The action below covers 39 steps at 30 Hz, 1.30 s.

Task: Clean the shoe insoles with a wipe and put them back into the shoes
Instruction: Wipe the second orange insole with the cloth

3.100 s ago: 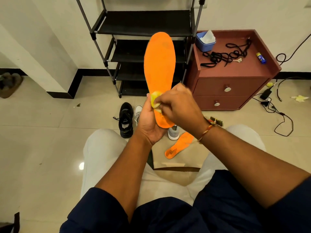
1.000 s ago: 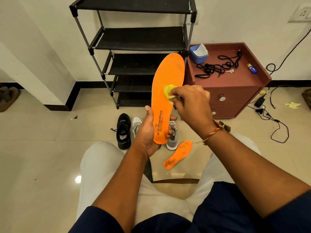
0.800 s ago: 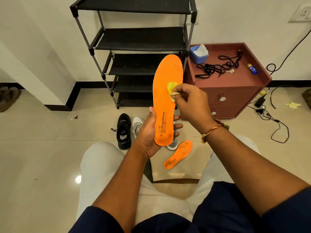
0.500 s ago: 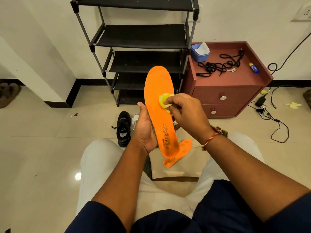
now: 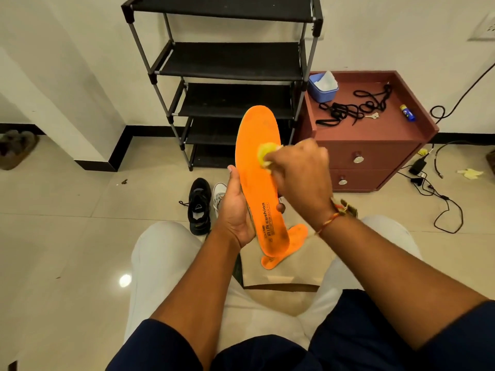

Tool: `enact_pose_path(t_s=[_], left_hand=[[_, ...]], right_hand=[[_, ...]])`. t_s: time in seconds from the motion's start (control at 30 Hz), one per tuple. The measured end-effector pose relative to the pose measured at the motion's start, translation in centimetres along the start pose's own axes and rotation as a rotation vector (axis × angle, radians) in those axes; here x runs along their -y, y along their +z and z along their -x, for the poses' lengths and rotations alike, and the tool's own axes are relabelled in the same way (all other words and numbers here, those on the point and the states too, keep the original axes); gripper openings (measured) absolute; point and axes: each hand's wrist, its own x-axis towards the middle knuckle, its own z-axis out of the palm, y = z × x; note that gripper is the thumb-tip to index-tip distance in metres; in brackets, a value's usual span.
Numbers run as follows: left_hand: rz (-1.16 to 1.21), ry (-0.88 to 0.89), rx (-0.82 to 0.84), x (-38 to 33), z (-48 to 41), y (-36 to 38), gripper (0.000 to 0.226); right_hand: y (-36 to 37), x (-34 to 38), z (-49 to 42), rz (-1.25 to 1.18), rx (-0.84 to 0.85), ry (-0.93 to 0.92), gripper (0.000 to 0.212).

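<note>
The orange foam insole [image 5: 258,183] gripped in the left hand [image 5: 234,210] is still being scrubbed with a yellow wipe [image 5: 265,154] pinched in the right hand [image 5: 301,180].

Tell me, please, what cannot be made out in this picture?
Head view only:
Grey shoe: mostly behind the left hand.
Floor insole: partly covered by the held insole.
Wipe: mostly under the right hand, which is motion-blurred.
Held insole's small print: too small.
</note>
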Motion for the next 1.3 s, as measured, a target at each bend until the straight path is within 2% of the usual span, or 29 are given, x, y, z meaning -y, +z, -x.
enact_pose_path(t_s=[0.07, 0.13, 0.3, 0.37, 0.47, 0.53, 0.57, 0.73, 0.8, 0.87, 0.93, 0.97, 1.1, 1.17, 1.23, 1.3], left_hand=[[-0.006, 0.005, 0.025, 0.1, -0.2, 0.0, 0.086], [-0.002, 0.0, 0.032, 0.0, -0.2, 0.0, 0.084], [0.046, -0.002, 0.008, 0.0, -0.1, -0.2, 0.071], [0.06, -0.005, 0.001, -0.1, 0.0, -0.2, 0.072], [0.023, -0.006, 0.012, -0.1, -0.1, -0.1, 0.074], [0.002, -0.015, 0.027, 0.0, 0.0, -0.1, 0.076], [-0.001, -0.013, 0.029, 0.0, -0.1, -0.1, 0.074], [0.058, -0.008, 0.001, -0.2, 0.0, 0.2, 0.064], [0.011, -0.011, 0.007, -0.2, 0.1, 0.2, 0.067], [-0.021, -0.04, 0.049, -0.1, 0.2, 0.3, 0.072], [-0.023, -0.06, 0.09, 0.0, 0.1, 0.4, 0.075], [-0.025, -0.062, 0.095, 0.1, 0.1, 0.4, 0.076], [-0.021, -0.035, 0.04, 0.1, -0.1, 0.4, 0.067], [-0.012, -0.03, 0.03, -0.1, 0.0, 0.6, 0.064], [-0.034, -0.045, 0.069, -0.3, 0.2, 1.0, 0.067], [-0.044, -0.072, 0.095, -0.2, 0.4, 1.0, 0.072]], right_hand=[[-0.3, -1.7, -1.7, -0.017, -0.052, 0.124, 0.013], [-0.4, -1.7, -2.1, -0.084, -0.037, 0.124, 0.014], [0.2, 2.7, 1.3, -0.184, 0.187, -0.176, 0.016], [0.1, 2.2, 1.0, -0.145, 0.154, -0.175, 0.016], [0.2, -0.1, -1.4, -0.053, -0.003, 0.017, 0.016], [0.1, -1.0, -2.6, -0.097, -0.055, 0.146, 0.015], [0.1, -0.7, -2.7, -0.128, -0.048, 0.153, 0.015], [-0.3, 3.1, -0.3, -0.204, 0.147, -0.112, 0.016], [-0.5, 1.9, -1.1, -0.154, 0.071, -0.087, 0.015], [-0.5, -0.2, -2.9, -0.097, -0.04, 0.048, 0.016], [-0.8, -1.7, -4.3, -0.139, -0.093, 0.198, 0.016], [-0.7, -1.7, -4.4, -0.177, -0.099, 0.211, 0.016], [-0.4, 1.8, -2.2, -0.262, 0.095, -0.045, 0.014], [-0.6, 2.1, -1.6, -0.2, 0.127, -0.151, 0.013], [-0.9, 0.8, -3.0, -0.087, 0.022, -0.13, 0.015], [-1.2, -0.8, -4.8, -0.031, -0.079, 0.024, 0.017]])
